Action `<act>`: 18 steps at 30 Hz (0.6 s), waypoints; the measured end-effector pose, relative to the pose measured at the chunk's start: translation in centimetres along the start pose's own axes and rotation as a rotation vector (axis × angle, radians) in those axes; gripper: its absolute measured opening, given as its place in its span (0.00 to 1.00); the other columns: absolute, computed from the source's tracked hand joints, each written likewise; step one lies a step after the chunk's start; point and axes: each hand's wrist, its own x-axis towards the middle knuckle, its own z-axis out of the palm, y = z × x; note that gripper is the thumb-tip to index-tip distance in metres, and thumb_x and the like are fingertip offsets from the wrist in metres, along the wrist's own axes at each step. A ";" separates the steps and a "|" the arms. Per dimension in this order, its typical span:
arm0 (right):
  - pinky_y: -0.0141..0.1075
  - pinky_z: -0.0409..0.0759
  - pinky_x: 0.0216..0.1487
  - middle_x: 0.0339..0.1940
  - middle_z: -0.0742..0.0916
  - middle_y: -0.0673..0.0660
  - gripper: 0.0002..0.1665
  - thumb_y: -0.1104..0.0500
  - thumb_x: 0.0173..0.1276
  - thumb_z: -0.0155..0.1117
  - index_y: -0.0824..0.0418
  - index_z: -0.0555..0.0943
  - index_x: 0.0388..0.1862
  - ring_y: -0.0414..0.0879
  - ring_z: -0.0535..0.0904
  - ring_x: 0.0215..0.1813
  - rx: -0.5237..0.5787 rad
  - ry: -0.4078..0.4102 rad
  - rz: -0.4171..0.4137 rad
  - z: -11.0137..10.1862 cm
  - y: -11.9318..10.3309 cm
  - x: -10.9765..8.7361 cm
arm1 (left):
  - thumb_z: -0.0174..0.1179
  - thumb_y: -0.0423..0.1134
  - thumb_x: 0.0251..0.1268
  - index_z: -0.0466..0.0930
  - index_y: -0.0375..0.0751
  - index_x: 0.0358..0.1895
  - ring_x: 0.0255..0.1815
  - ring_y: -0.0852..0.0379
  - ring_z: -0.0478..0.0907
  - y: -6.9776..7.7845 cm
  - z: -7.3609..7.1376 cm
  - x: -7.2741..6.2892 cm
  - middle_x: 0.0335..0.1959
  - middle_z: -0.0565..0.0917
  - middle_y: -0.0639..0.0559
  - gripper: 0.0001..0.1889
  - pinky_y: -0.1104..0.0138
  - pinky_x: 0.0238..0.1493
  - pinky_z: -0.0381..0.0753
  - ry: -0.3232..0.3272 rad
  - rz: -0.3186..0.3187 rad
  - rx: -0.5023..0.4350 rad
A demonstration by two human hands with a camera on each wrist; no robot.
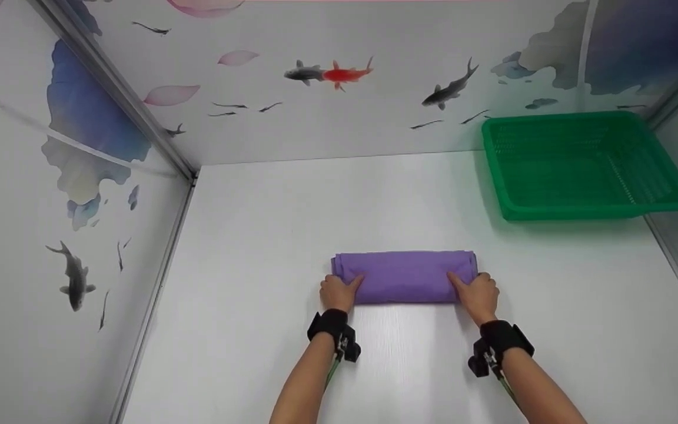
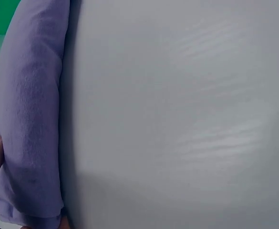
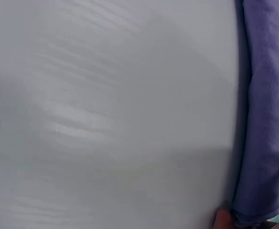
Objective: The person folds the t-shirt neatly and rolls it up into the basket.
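A purple cloth [image 1: 405, 277], folded or rolled into a thick, soft bundle like a towel, lies crosswise on the white table. My left hand [image 1: 338, 292] grips its left end, thumb laid over the top and the other fingers at the end. At the right end my right hand [image 1: 478, 296] holds it the same way. In the left wrist view the cloth [image 2: 32, 105] runs along the left side, with fingertips showing at its lower end. The right wrist view has the cloth [image 3: 268, 114] along its right edge; most of the right hand is out of that frame.
A green plastic basket [image 1: 574, 212] with perforated sides stands at the back right of the white table [image 1: 256, 235]. Panels printed with fish and petals [image 1: 339, 135] border the table at the back and left. Each wrist wears a black strap with a small camera.
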 end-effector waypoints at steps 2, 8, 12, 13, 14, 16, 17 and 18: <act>0.60 0.70 0.53 0.45 0.76 0.85 0.42 0.45 0.68 0.61 0.89 0.67 0.48 0.77 0.73 0.50 0.001 0.003 -0.003 0.2 0.1 0.0 | 0.71 0.51 0.54 0.77 0.25 0.32 0.34 0.40 0.81 0.2 0.2 -0.1 0.29 0.81 0.35 0.26 0.54 0.38 0.79 -0.011 0.000 -0.011; 0.57 0.73 0.50 0.44 0.79 0.82 0.35 0.47 0.70 0.58 0.85 0.72 0.44 0.73 0.77 0.48 0.074 -0.054 0.012 0.5 0.2 0.1 | 0.69 0.45 0.58 0.75 0.34 0.24 0.24 0.55 0.72 0.5 0.5 -0.1 0.23 0.79 0.45 0.18 0.58 0.31 0.77 -0.073 -0.072 -0.143; 0.57 0.73 0.51 0.46 0.80 0.80 0.32 0.49 0.70 0.58 0.83 0.74 0.46 0.72 0.77 0.50 0.110 -0.048 -0.010 0.3 0.1 0.1 | 0.68 0.44 0.60 0.78 0.29 0.31 0.31 0.50 0.78 0.4 0.7 -0.1 0.30 0.83 0.39 0.17 0.55 0.37 0.79 -0.080 -0.083 -0.180; 0.58 0.72 0.51 0.47 0.80 0.81 0.32 0.50 0.71 0.58 0.83 0.73 0.47 0.73 0.76 0.51 0.119 -0.043 -0.015 0.3 0.1 0.1 | 0.67 0.43 0.61 0.79 0.27 0.33 0.34 0.47 0.80 0.4 0.7 -0.2 0.33 0.84 0.37 0.17 0.54 0.39 0.80 -0.084 -0.081 -0.186; 0.58 0.72 0.52 0.48 0.79 0.81 0.32 0.50 0.71 0.58 0.83 0.73 0.49 0.73 0.76 0.52 0.129 -0.038 -0.019 0.3 0.0 0.0 | 0.66 0.43 0.62 0.80 0.26 0.36 0.38 0.44 0.82 0.4 0.7 -0.2 0.36 0.84 0.35 0.18 0.53 0.41 0.80 -0.088 -0.079 -0.193; 0.58 0.71 0.55 0.51 0.78 0.81 0.32 0.51 0.72 0.57 0.83 0.71 0.52 0.73 0.74 0.55 0.153 -0.037 -0.017 0.2 -0.1 0.0 | 0.65 0.43 0.63 0.79 0.24 0.43 0.45 0.39 0.81 0.4 0.6 -0.3 0.42 0.83 0.31 0.20 0.51 0.46 0.79 -0.092 -0.077 -0.207; 0.58 0.70 0.56 0.52 0.77 0.82 0.33 0.51 0.72 0.57 0.83 0.70 0.53 0.74 0.73 0.56 0.163 -0.038 -0.019 0.1 -0.1 0.0 | 0.64 0.42 0.63 0.78 0.22 0.46 0.48 0.36 0.80 0.4 0.4 -0.4 0.45 0.82 0.29 0.21 0.50 0.49 0.78 -0.090 -0.072 -0.214; 0.58 0.69 0.57 0.53 0.77 0.82 0.33 0.51 0.72 0.57 0.83 0.69 0.54 0.73 0.72 0.57 0.177 -0.039 -0.020 0.1 -0.1 0.0 | 0.64 0.42 0.64 0.77 0.21 0.50 0.52 0.34 0.79 0.4 0.3 -0.4 0.48 0.81 0.28 0.23 0.49 0.52 0.77 -0.086 -0.067 -0.223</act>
